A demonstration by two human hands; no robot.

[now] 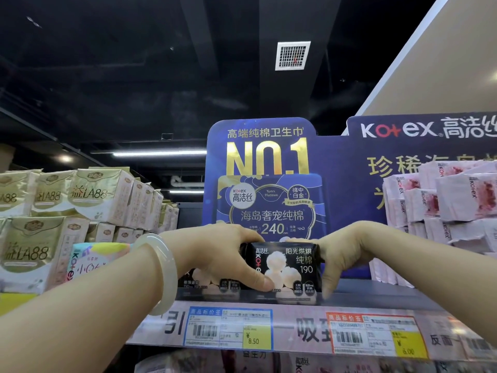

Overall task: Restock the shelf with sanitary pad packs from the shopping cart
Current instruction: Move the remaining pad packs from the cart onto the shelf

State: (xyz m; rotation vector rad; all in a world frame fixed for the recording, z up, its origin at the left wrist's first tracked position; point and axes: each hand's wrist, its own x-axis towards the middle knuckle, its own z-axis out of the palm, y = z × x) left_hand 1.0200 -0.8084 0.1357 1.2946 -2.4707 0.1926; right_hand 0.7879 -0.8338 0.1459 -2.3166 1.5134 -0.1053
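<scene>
A small black sanitary pad pack [289, 267] with white cotton balls and "190" printed on it stands on the top shelf [376, 297], near its front edge. My left hand [228, 254] grips the pack's left end, thumb low on its front. My right hand [341, 257] grips its right end. A pale bangle [164, 270] circles my left wrist. Another black pack [212, 282] stands just left of it, mostly hidden behind my left hand. The shopping cart is out of view.
A blue Kotex "NO.1" display board [261, 179] rises behind the pack. Pink-and-white Kotex packs [443, 205] are stacked at the right, gold-and-white packs [67, 211] at the left. Price tags [228, 329] line the shelf edge, with more packs [215, 362] on the shelf below.
</scene>
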